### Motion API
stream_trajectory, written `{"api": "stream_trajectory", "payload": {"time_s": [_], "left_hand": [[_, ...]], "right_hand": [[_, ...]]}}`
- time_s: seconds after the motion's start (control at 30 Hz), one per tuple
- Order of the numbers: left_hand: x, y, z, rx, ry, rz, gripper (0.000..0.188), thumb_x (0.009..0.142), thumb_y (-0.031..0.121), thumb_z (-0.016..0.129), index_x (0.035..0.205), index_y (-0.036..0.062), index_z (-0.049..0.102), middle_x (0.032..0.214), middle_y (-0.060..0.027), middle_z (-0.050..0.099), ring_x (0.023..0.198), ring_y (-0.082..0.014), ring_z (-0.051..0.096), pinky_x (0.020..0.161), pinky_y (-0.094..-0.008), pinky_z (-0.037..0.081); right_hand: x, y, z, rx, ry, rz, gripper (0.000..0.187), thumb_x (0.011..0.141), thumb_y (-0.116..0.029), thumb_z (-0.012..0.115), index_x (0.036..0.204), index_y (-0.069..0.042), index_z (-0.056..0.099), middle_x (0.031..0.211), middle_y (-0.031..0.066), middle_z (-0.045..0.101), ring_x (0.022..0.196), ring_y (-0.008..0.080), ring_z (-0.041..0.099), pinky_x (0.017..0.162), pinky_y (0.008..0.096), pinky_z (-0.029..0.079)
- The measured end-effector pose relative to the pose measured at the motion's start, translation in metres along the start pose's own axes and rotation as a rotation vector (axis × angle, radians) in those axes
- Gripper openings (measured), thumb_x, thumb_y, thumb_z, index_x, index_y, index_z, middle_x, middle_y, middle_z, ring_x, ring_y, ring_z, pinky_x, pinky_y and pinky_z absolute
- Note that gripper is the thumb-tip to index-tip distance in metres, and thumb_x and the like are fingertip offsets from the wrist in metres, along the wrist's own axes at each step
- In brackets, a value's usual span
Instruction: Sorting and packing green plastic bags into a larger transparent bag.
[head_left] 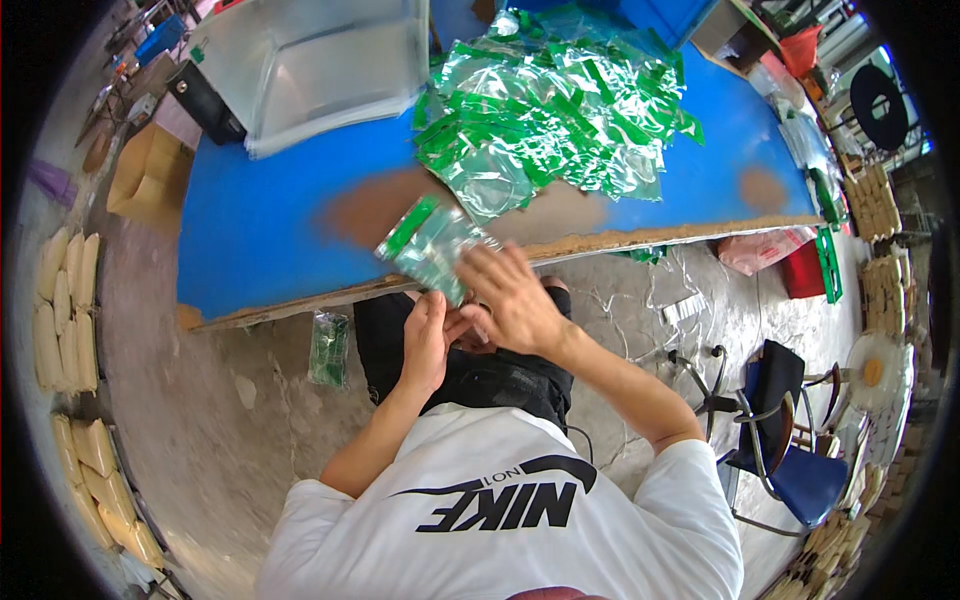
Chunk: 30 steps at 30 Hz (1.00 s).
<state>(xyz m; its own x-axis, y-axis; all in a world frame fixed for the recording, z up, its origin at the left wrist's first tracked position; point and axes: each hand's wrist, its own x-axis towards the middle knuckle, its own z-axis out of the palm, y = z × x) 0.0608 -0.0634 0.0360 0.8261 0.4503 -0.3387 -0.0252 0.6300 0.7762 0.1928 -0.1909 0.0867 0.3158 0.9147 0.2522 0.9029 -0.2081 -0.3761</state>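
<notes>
My left hand [428, 335] is closed on the lower edge of a clear plastic bag with a green strip [432, 240], perhaps more than one in a stack. It is held tilted at the table's front edge, over my lap. My right hand [515, 300] lies across its right side, fingers stretched out over the plastic and thumb close to my left fingers. What is under the right palm is hidden. Beyond the hands, a large loose heap of similar clear and green bags [570, 110] covers the middle of the blue table [270, 220].
A translucent plastic bin [335, 75] stands at the back left beside a black box-like object [205, 100]. An open cardboard box [150, 175] sits left of the table. A green packet [328, 348] lies on the floor. Chairs [785, 440] stand at the right.
</notes>
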Motion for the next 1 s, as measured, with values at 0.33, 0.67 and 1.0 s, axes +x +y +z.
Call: {"api": "stream_trajectory", "payload": {"time_s": [0.33,0.67,1.0], "left_hand": [[-0.017,0.054,-0.046,0.087,0.075,0.013,0.033,0.098,0.021,0.066,0.121,-0.0033,0.063,0.113,-0.0130,0.071,0.096,-0.0218,0.072,0.080,-0.0337,0.061],[-0.011,0.049,-0.060,-0.058,0.119,0.008,0.037,0.093,0.011,0.072,0.126,0.0021,0.061,0.123,-0.0087,0.067,0.110,-0.0199,0.067,0.095,-0.0376,0.055],[-0.020,0.046,-0.048,-0.457,-0.244,-0.172,0.056,0.090,0.016,0.075,0.140,0.0099,0.050,0.139,-0.0063,0.056,0.123,-0.0240,0.059,0.106,-0.0456,0.048]], "right_hand": [[0.041,0.012,0.008,0.118,0.112,-0.166,0.046,0.099,-0.038,0.058,0.128,-0.002,0.058,0.141,0.0272,0.051,0.133,0.0460,0.046,0.112,0.0538,0.035],[0.066,0.041,0.001,-0.167,0.080,-0.043,0.080,0.087,-0.054,0.070,0.143,-0.002,0.048,0.149,0.0226,0.046,0.141,0.0401,0.039,0.117,0.0513,0.031],[0.051,-0.063,0.016,1.323,0.290,0.564,0.026,0.102,-0.024,0.060,0.098,0.001,0.062,0.082,0.0024,0.064,0.071,0.0091,0.058,0.061,0.0307,0.048]]}}
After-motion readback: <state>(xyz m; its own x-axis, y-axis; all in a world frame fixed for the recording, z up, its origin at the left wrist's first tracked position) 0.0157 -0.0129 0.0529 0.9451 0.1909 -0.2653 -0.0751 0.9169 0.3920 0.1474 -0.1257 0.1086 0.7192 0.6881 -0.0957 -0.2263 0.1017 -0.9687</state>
